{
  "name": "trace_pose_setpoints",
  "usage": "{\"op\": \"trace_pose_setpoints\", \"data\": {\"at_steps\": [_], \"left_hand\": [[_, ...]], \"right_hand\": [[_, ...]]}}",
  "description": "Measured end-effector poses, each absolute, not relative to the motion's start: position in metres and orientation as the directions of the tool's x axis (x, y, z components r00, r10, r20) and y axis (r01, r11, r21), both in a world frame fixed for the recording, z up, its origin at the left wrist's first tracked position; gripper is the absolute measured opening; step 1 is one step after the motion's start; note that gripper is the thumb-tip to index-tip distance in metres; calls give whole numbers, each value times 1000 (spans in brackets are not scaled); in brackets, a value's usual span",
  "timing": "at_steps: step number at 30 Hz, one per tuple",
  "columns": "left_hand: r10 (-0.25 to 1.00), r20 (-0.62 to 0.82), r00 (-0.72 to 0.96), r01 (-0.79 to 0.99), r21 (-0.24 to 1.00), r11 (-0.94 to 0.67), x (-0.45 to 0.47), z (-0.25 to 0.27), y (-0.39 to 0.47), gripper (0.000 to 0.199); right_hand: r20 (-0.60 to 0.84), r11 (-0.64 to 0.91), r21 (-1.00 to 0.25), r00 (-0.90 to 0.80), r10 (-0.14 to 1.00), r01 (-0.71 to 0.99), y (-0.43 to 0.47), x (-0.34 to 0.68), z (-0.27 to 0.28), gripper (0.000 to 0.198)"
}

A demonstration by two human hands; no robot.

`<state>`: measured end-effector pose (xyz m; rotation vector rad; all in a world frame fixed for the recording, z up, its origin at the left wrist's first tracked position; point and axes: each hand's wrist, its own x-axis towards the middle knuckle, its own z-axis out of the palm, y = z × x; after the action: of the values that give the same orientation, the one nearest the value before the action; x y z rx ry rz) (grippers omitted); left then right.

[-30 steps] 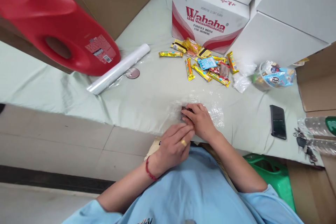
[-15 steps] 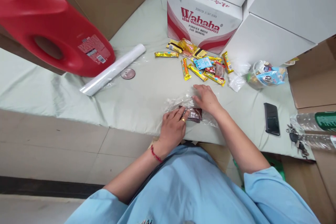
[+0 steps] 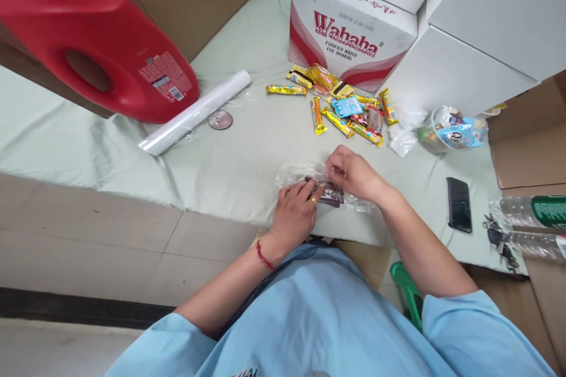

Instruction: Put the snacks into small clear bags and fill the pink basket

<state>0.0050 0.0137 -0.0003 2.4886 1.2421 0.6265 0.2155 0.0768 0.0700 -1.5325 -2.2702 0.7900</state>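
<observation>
A dark brown packet [image 3: 332, 193] with pale lettering lies on a crumpled sheet of clear plastic film [image 3: 292, 173] near the table's front edge. My left hand [image 3: 295, 210], with a ring on one finger, holds the packet down at its left end, fingers closed over it. At the packet's upper right, my right hand [image 3: 354, 174] is closed in a pinch on the film, its fingertips partly hidden. Beyond the hands lies a pile of small wrapped snacks [image 3: 338, 121], mostly yellow.
A roll of plastic film [image 3: 198, 112] and a round dark disc [image 3: 220, 120] lie left, beside a big red jug [image 3: 145, 85]. A Wahaba-style white carton printed Wahaha [image 3: 349, 35] stands behind. Rightward are a snack-filled tub [image 3: 455, 129], phone [image 3: 460, 205], keys [image 3: 502, 241] and bottles [image 3: 513, 209].
My right hand has gone from spread fingers over the film to a closed pinch on it. My left hand stays on the packet. The whole view has shifted slightly.
</observation>
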Motion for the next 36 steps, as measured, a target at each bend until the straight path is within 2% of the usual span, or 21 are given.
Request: {"op": "trace_pose_setpoints", "data": {"at_steps": [2, 5, 9, 12, 13, 15, 17, 18, 21, 23, 28, 31, 33, 36], "left_hand": [[809, 248, 533, 683, 438, -585, 6, -1, 13, 47], [819, 241, 521, 671, 478, -567, 4, -4, 15, 39], [858, 245, 451, 565, 666, -487, -12, -12, 24, 35], [948, 186, 257, 540, 786, -300, -29, -13, 39, 31], [967, 170, 190, 555, 794, -249, -33, -12, 46, 32], [971, 189, 148, 586, 774, -240, -38, -7, 60, 51], [938, 229, 259, 589, 733, -342, -38, 0, 73, 67], [910, 233, 343, 576, 713, -400, -37, 3, 79, 62], [815, 194, 546, 518, 687, -510, -39, 9, 89, 27], [793, 185, 581, 501, 686, -527, -48, 8, 90, 27], [848, 186, 497, 545, 693, -471, -88, -10, 83, 23], [924, 197, 328, 498, 795, -346, -93, -11, 79, 22], [960, 166, 227, 510, 819, -262, -83, -7, 80, 24], [964, 41, 262, 665, 716, -211, -59, -2, 83, 40]], "right_hand": [[-80, 370, -520, -475, 876, 770, 53, 207, 73, 13], [-128, 399, -449, -499, 857, 800, 26, 199, 63, 19], [-43, 372, -511, -455, 889, 775, 10, 197, 40, 32], [8, 384, -523, -447, 895, 760, 5, 196, 31, 40], [13, 386, -517, -443, 896, 764, 4, 195, 30, 41], [11, 381, -506, -436, 900, 774, 2, 193, 29, 42], [-2, 370, -499, -428, 904, 784, 2, 191, 30, 40], [-10, 363, -495, -424, 906, 789, 2, 191, 30, 38], [-26, 347, -502, -415, 909, 792, 0, 190, 34, 34], [-32, 329, -526, -404, 914, 785, -4, 190, 38, 31], [-82, 253, -529, -345, 935, 810, -16, 187, 51, 42], [-139, 226, -458, -320, 937, 860, -18, 181, 56, 43], [-167, 212, -420, -305, 938, 882, -17, 177, 58, 44], [-182, 203, -415, -300, 936, 887, -16, 175, 59, 45]]}}
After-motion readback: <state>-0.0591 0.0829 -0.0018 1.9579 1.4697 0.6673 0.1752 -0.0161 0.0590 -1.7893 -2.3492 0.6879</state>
